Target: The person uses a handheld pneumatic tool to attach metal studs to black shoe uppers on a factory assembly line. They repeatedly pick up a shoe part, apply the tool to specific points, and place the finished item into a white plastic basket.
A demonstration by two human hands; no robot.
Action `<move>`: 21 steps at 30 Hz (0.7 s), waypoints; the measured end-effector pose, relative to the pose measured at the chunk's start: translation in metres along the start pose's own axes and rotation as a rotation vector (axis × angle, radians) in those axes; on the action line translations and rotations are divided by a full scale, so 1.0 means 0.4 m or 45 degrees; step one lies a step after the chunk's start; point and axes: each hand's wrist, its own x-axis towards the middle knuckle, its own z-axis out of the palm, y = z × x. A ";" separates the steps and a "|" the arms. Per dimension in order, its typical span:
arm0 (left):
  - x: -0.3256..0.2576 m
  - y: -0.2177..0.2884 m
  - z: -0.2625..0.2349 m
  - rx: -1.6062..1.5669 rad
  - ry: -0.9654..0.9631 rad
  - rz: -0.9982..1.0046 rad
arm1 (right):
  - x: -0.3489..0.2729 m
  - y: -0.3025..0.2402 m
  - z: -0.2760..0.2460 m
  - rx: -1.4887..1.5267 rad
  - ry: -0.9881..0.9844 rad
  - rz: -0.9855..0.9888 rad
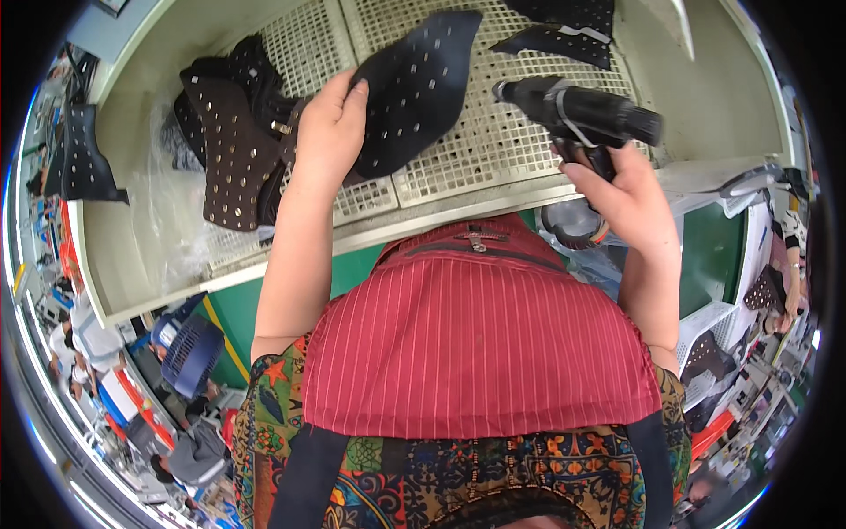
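Note:
My left hand (333,122) pinches the left edge of a black studded piece (423,84), apparently a shoe upper, tilted over a perforated tray. Gripped by its handle in my right hand (630,189) is a black pistol-shaped tool (577,110) with a metal tip and a pale tie around its body; its exact kind cannot be made out. The tip points left toward the black piece, apart from it. Beside my left wrist lies a pile of studded pieces, with a dark brown one (231,150) on top. Another black studded piece (564,40) lies at the far right of the tray.
A pale perforated tray (520,154) lines the bench, which has raised side walls (736,97). Clear plastic (167,238) lies by the pile. A round, clear-fronted object (573,225) sits below my right hand. A blue fan (191,354) and other people are at the left.

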 end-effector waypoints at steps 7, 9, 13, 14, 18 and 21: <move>-0.089 -0.007 0.015 -0.195 0.233 -0.059 | 0.018 0.015 0.017 0.228 -0.276 0.008; -0.111 -0.006 0.023 -0.231 0.228 -0.116 | 0.028 0.026 0.024 0.109 -0.360 -0.019; -0.144 -0.031 0.031 -0.565 0.307 -0.122 | 0.059 0.019 0.056 0.084 -0.474 -0.214; -0.152 -0.035 0.029 -0.583 0.326 -0.134 | 0.065 0.011 0.058 0.034 -0.505 -0.215; -0.178 -0.039 0.025 -0.539 0.409 -0.081 | 0.088 -0.012 0.078 -0.048 -0.574 -0.305; -0.192 -0.036 0.028 -0.521 0.447 -0.094 | 0.110 0.020 0.113 -0.025 -0.565 -0.447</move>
